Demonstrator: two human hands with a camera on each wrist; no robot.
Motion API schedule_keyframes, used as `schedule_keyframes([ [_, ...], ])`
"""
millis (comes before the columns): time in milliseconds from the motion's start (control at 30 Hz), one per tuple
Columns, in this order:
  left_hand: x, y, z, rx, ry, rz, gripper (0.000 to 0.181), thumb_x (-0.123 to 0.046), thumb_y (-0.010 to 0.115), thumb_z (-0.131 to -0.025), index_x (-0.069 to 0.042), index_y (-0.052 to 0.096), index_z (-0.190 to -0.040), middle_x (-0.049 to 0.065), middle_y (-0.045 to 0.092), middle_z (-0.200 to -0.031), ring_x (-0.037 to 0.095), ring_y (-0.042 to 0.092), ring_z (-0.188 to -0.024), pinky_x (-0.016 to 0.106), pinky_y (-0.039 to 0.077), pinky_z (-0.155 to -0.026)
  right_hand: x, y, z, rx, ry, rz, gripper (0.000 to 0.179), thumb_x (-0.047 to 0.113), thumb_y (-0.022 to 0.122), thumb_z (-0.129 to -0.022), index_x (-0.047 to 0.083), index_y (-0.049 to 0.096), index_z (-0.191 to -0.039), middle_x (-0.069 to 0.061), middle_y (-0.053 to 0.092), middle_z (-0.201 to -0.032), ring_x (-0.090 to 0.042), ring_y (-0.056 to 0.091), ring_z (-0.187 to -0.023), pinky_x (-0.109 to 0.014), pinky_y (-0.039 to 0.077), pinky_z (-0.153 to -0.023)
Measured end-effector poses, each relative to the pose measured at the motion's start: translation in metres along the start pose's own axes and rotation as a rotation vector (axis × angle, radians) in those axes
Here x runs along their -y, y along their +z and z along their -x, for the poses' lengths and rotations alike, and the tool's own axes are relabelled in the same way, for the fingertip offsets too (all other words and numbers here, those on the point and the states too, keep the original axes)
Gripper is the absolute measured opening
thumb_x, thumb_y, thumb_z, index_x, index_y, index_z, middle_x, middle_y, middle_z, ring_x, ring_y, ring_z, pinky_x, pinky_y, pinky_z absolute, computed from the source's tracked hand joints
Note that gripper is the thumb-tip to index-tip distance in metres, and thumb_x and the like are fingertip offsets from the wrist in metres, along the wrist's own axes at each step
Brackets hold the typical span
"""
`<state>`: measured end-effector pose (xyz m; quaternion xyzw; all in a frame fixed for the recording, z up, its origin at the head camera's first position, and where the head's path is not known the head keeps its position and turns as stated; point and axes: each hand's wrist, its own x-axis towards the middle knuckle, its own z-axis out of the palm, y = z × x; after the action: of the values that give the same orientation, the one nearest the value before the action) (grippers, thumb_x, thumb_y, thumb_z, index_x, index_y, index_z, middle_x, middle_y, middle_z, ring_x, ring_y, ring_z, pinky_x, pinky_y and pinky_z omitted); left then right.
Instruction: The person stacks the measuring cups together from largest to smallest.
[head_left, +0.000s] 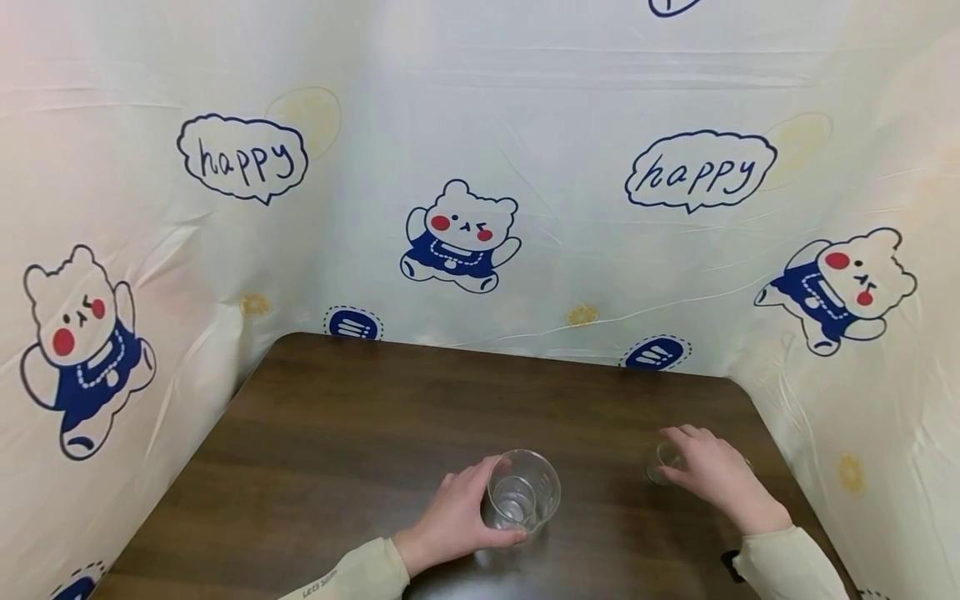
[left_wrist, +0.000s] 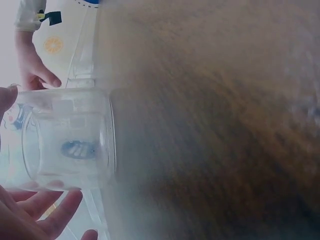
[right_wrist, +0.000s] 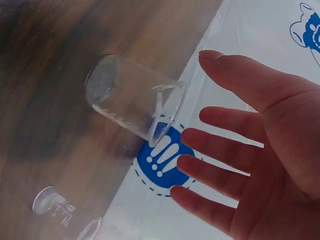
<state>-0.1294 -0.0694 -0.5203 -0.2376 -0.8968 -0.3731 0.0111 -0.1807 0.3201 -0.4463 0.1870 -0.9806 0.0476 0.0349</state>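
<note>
From here I see the left hand gripping a large clear cylindrical glass beaker, the right hand with fingers straight, a smaller clear cylindrical glass beaker just ahead of their tips; I'd curl them evenly round its wall, below the rim

You look forward and down over the desk from your head; both wrist views, nearer and tilted, share its far edge.
</note>
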Motion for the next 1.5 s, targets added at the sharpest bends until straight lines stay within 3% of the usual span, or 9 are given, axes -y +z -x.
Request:
schedule_keyframes([
  [367,-0.001,0.000,-0.001,-0.014,0.005,-0.011,0.086,-0.066,0.084,-0.075,-0.020,0.052,-0.140,-0.007,0.064,-0.133,0.013,0.061,-0.113,0.042,0.042,-0.093,-0.012,0.004,0.000,0.095,0.052,-0.008,0.057,0.031,0.088,-0.082,-0.002,0.068,-0.124,-0.022,0.071,-0.118,-0.042,0.069,-0.103,-0.062,0.054,-0.083],
  [567,0.000,0.000,-0.001,-0.018,0.007,-0.012,0.086,-0.065,0.084,-0.075,-0.019,0.052,-0.141,-0.008,0.064,-0.133,0.013,0.061,-0.113,0.043,0.042,-0.094,-0.016,0.006,0.000,0.126,0.055,-0.022,0.058,0.024,0.088,-0.081,-0.002,0.065,-0.128,-0.023,0.070,-0.117,-0.041,0.070,-0.099,-0.063,0.055,-0.077],
  [1100,-0.001,0.000,-0.001,-0.021,0.005,-0.019,0.087,-0.065,0.084,-0.075,-0.018,0.052,-0.141,-0.007,0.064,-0.133,0.014,0.061,-0.113,0.042,0.043,-0.093,-0.022,0.014,0.001,0.111,0.056,-0.040,0.057,0.023,0.089,-0.081,0.001,0.066,-0.128,-0.021,0.071,-0.116,-0.041,0.071,-0.096,-0.061,0.055,-0.069],
  [1500,-0.002,0.000,0.001,-0.005,-0.003,0.000,0.086,-0.064,0.084,-0.076,-0.018,0.052,-0.141,-0.007,0.064,-0.133,0.014,0.061,-0.115,0.044,0.043,-0.095,-0.021,0.015,0.003,0.089,0.035,-0.013,0.055,0.024,0.089,-0.079,-0.002,0.068,-0.122,-0.022,0.071,-0.114,-0.043,0.068,-0.102,-0.060,0.055,-0.076],
])
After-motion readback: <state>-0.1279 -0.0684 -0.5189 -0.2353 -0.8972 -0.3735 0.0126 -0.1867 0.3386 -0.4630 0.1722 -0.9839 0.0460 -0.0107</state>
